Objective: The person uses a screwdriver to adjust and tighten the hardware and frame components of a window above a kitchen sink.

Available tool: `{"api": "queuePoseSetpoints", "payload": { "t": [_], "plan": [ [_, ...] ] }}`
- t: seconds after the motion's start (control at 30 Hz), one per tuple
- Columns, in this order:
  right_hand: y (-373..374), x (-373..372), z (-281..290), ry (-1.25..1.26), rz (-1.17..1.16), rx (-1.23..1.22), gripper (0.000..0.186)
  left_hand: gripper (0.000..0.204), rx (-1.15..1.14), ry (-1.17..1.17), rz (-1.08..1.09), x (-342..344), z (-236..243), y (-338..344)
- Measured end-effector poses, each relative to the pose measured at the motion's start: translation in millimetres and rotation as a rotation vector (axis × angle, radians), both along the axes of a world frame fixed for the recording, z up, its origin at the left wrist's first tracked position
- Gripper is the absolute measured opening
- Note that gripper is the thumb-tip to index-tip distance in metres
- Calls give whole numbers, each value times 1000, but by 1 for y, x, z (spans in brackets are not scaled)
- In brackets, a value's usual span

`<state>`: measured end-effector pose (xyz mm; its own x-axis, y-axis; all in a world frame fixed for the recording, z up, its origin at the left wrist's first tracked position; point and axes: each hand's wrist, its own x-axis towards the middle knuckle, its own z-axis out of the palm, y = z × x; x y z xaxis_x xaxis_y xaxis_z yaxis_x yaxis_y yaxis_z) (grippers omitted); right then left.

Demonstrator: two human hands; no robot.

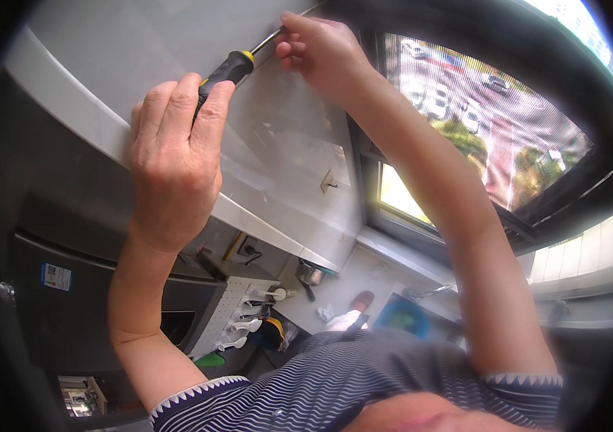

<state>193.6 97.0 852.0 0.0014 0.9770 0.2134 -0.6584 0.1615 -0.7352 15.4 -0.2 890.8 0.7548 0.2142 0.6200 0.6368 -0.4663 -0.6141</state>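
A screwdriver (233, 69) with a black and yellow handle slants up and to the right across a glossy white surface. My left hand (175, 137) is wrapped round the butt of its handle. Farther up, the thumb and fingertips of my right hand (322, 56) close on the thin metal shaft. The shaft's tip lies near the picture's top edge, where I cannot make out what it meets. Both arms are raised, the right one reaching higher past the window.
A screened window (493, 122) in a dark frame is at right. A small hook (329, 182) sticks to the white wall. Below left are a dark fridge (98, 288) and a white pegboard (219, 317) with hooks. A steel pot (311, 273) and blue basin (401, 317) appear lower down.
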Motion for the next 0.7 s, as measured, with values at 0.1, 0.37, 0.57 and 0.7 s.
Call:
{"api": "queuePoseSetpoints", "payload": {
  "t": [0.1,0.37,0.57,0.7],
  "plan": [
    [2,5,-3,1,54,21,21,25,21,-1,-7,1,-1,2],
    [-17,-6,-5,-70,240,75,19,25,-59,-60,2,1,-1,-2],
    [-14,-12,-4,-11,192,59,18,32,-113,-101,-47,-1,1,-17],
    [-14,-16,-6,23,209,43,20,33,-80,-51,-43,-8,2,-11]
  ]
}}
